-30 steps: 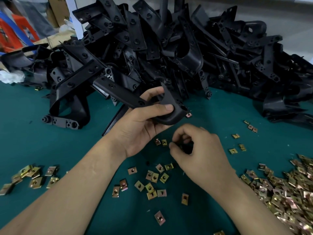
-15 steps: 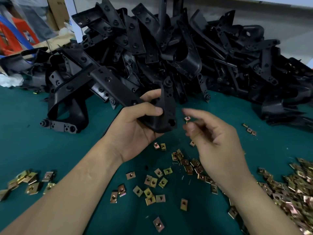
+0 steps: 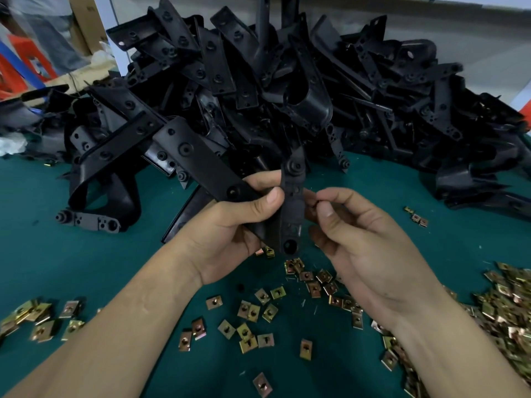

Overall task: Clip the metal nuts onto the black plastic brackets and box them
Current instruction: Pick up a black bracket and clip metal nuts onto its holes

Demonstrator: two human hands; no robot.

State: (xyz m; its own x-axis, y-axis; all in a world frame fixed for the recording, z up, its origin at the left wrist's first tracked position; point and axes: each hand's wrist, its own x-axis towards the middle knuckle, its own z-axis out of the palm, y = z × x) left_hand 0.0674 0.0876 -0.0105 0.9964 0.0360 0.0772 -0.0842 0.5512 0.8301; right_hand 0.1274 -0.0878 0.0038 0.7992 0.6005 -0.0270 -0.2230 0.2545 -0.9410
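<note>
Our left hand [image 3: 230, 234] grip wraps bracket [image 3: 293, 216]; right hand [image 3: 367, 248] grip pinches mostly hidden nut, 3 o'clock. Skewed push may drop it.

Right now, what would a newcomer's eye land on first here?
The big tangled heap of black brackets fills the back of the green table. At centre, the left hand grips one bracket while the right hand pinches a small piece, likely a nut, at its edge. Brassy metal nuts lie scattered in front, thickest at the right edge.
</note>
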